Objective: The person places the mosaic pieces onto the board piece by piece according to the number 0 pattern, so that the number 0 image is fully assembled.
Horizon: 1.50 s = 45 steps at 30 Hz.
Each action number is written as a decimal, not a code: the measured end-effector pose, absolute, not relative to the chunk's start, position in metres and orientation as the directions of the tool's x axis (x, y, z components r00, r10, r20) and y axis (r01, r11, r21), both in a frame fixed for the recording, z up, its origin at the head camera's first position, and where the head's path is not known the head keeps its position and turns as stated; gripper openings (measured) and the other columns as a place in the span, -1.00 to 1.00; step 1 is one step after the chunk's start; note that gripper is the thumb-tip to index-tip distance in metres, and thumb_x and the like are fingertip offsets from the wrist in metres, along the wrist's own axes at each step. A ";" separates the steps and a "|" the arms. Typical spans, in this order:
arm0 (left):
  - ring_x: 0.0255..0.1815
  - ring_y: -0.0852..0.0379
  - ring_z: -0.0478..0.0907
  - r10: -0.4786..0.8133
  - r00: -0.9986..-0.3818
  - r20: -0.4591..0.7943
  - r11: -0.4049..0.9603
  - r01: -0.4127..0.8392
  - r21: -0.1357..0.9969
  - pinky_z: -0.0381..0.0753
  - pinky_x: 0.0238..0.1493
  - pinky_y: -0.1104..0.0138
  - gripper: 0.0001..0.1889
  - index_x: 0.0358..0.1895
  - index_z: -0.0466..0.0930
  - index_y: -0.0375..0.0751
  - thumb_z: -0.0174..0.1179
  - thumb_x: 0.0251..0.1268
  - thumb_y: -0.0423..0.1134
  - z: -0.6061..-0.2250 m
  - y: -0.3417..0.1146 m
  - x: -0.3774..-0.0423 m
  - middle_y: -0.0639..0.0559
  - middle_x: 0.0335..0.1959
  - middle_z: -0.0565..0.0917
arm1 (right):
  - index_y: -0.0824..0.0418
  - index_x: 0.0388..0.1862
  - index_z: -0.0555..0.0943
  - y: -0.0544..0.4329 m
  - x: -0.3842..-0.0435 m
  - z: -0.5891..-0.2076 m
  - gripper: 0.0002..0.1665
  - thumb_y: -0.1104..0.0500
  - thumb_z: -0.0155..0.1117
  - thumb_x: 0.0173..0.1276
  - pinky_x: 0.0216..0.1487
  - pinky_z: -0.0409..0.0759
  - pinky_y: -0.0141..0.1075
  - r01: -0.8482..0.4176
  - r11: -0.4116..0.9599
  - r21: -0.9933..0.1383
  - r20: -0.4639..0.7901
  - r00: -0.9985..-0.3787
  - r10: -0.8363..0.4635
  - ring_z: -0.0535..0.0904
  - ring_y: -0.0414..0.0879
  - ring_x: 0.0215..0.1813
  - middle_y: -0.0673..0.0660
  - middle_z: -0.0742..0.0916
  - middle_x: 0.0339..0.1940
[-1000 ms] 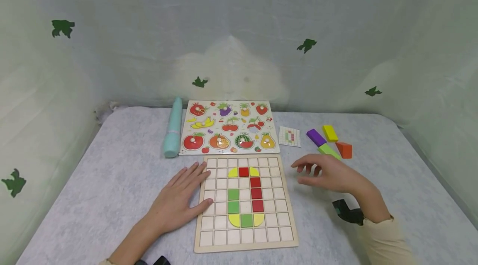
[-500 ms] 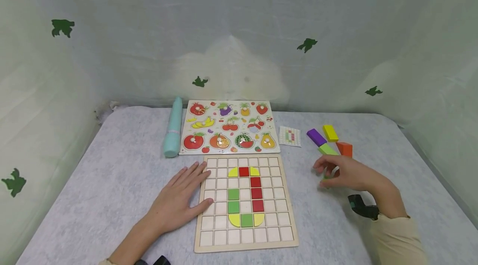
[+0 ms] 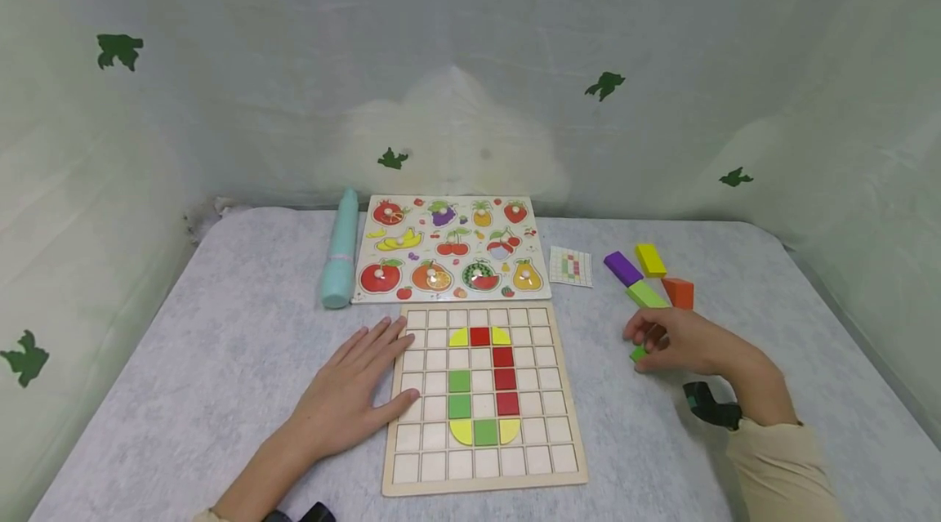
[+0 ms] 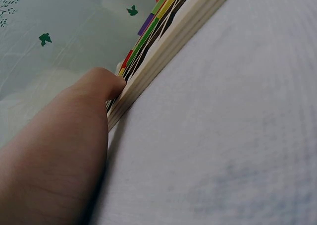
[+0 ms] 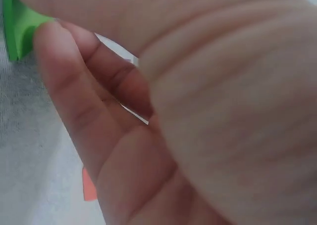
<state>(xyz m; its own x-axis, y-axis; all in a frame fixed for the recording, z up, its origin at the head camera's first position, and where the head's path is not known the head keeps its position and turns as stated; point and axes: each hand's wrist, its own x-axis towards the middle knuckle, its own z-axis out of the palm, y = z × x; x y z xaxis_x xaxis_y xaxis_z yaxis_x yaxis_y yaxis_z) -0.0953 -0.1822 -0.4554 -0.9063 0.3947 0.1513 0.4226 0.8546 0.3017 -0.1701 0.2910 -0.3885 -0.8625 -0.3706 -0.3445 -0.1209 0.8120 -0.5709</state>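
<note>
My left hand (image 3: 353, 403) rests with spread, straight fingers on the left edge of a wooden grid board (image 3: 544, 465). Red, green and yellow tiles form a ring of squares and rounded corners in the board's cells. To the right of the board, my right hand (image 3: 680, 342) pinches a small green tile (image 3: 638, 353) between thumb and fingers, low over the table. The right wrist view shows the green tile (image 5: 22, 27) at the fingertips, partly hidden by the thumb. Just beyond that hand lie a light green block (image 3: 647, 295) and an orange block (image 3: 679, 293).
Purple (image 3: 623, 269) and yellow (image 3: 650, 260) blocks lie farther back on the right. A small pattern card (image 3: 571, 267) is left of them. Behind the grid board lies a fruit puzzle board (image 3: 452, 261), with a light blue tapered object (image 3: 341, 252) alongside.
My right hand has moved right, away from the board, and its fingers have closed on the green tile. The left hand has stayed in place.
</note>
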 end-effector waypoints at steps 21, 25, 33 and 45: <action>0.69 0.03 0.07 0.400 -0.904 0.153 0.855 0.428 0.292 -0.01 0.68 0.08 -0.17 0.56 0.33 -0.04 0.16 0.36 0.35 -0.455 -0.181 -0.097 0.05 0.67 0.18 | 0.09 0.02 0.74 0.281 -0.173 -0.394 -0.65 0.10 0.56 0.27 -0.18 0.64 -0.42 -0.278 0.780 -0.561 -0.228 -0.854 -0.468 0.56 -0.18 -0.20 -0.10 0.69 -0.27; 0.69 0.03 0.07 0.400 -0.904 0.152 0.856 0.428 0.288 0.00 0.68 0.07 -0.17 0.56 0.34 -0.04 0.15 0.36 0.36 -0.454 -0.181 -0.097 0.05 0.67 0.17 | 0.10 0.05 0.75 0.275 -0.175 -0.397 -0.66 0.13 0.53 0.29 -0.15 0.66 -0.43 -0.305 0.764 -0.569 -0.197 -0.851 -0.487 0.57 -0.20 -0.20 -0.10 0.70 -0.26; 0.69 0.03 0.07 0.397 -0.904 0.156 0.857 0.427 0.290 0.02 0.67 0.07 -0.17 0.56 0.34 -0.04 0.15 0.36 0.37 -0.454 -0.182 -0.095 0.06 0.67 0.17 | 0.12 0.07 0.73 0.252 -0.176 -0.393 -0.66 0.20 0.50 0.31 -0.09 0.68 -0.39 -0.388 0.724 -0.570 -0.122 -0.832 -0.542 0.56 -0.20 -0.19 -0.11 0.67 -0.26; 0.69 -0.01 0.08 0.389 -0.910 0.145 0.862 0.415 0.291 0.01 0.67 0.06 -0.16 0.57 0.32 -0.03 0.15 0.36 0.37 -0.455 -0.182 -0.095 0.04 0.67 0.17 | 0.06 0.13 0.72 0.180 -0.178 -0.385 -0.63 0.15 0.47 0.35 -0.08 0.70 -0.37 -0.490 0.650 -0.581 -0.078 -0.761 -0.644 0.60 -0.22 -0.16 -0.16 0.70 -0.14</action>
<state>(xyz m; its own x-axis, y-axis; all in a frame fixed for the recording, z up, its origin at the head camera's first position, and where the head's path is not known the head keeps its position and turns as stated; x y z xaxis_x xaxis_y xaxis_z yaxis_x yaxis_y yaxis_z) -0.0952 -0.1816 -0.4546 -0.9097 0.3890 0.1452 0.4151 0.8619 0.2911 -0.1781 0.1804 -0.3853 -0.7609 -0.6442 -0.0782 -0.4902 0.6496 -0.5811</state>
